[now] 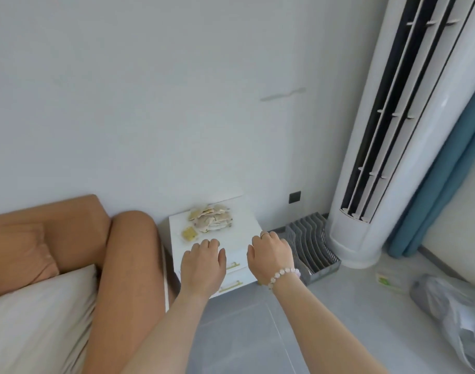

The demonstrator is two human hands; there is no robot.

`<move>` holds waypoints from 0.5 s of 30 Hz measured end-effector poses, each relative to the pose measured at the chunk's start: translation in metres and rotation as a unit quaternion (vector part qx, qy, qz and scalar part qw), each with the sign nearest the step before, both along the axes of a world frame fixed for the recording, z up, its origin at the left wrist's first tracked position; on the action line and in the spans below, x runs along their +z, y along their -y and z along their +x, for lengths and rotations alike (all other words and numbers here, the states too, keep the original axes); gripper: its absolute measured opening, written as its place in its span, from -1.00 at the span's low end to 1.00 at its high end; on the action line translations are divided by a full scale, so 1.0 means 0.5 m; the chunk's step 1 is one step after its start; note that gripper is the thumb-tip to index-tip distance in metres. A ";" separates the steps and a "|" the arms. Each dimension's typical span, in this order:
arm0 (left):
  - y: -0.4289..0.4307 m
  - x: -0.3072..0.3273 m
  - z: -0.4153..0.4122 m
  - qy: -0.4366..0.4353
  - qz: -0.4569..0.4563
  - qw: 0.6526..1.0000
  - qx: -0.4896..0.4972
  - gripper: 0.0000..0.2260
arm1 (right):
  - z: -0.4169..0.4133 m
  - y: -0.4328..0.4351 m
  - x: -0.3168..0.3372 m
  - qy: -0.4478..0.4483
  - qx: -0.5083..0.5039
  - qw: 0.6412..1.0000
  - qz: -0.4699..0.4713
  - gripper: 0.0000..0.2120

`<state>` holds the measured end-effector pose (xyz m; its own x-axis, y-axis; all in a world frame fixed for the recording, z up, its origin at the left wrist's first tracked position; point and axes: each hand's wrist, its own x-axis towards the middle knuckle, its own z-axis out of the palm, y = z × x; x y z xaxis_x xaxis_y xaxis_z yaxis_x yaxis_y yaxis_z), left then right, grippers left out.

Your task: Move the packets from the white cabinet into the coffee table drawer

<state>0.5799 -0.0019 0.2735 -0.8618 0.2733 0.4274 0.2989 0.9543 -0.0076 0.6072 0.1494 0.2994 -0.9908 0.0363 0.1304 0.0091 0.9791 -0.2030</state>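
Observation:
A small white cabinet (244, 225) with gold drawer handles stands against the wall. On its top lies a heap of several pale packets (212, 220), and one yellow packet (190, 234) lies apart at the front left. My left hand (204, 263) hovers over the cabinet's front edge, just short of the yellow packet, fingers curled down and holding nothing. My right hand (271, 255), with a bead bracelet on the wrist, is level with it over the cabinet's front right corner, also holding nothing. The coffee table drawer is out of view.
An orange sofa arm (131, 265) presses against the cabinet's left side, with a pale cushion (39, 314) in front. A grey file rack (311, 249) stands on the floor to the right, beside a tall white air conditioner (387, 147). A plastic bag (452, 311) lies at far right.

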 end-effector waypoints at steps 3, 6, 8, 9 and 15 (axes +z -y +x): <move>0.040 0.006 -0.075 -0.014 0.004 1.000 0.024 -0.83 | -0.078 0.044 0.003 0.000 0.017 1.000 -0.001 -0.67; 0.079 0.004 -0.146 -0.019 0.012 0.999 0.035 -0.82 | -0.155 0.084 0.005 0.003 0.032 0.999 -0.002 -0.66; 0.102 -0.006 -0.188 -0.016 0.012 0.999 0.039 -0.83 | -0.199 0.106 0.000 0.010 0.039 0.999 0.002 -0.66; 0.111 -0.012 -0.210 -0.014 0.013 0.999 0.042 -0.83 | -0.220 0.115 -0.003 0.014 0.040 0.999 0.005 -0.66; 0.128 -0.041 -0.324 -0.003 0.035 0.998 0.045 -0.84 | -0.322 0.126 -0.026 0.021 0.035 0.999 0.010 -0.66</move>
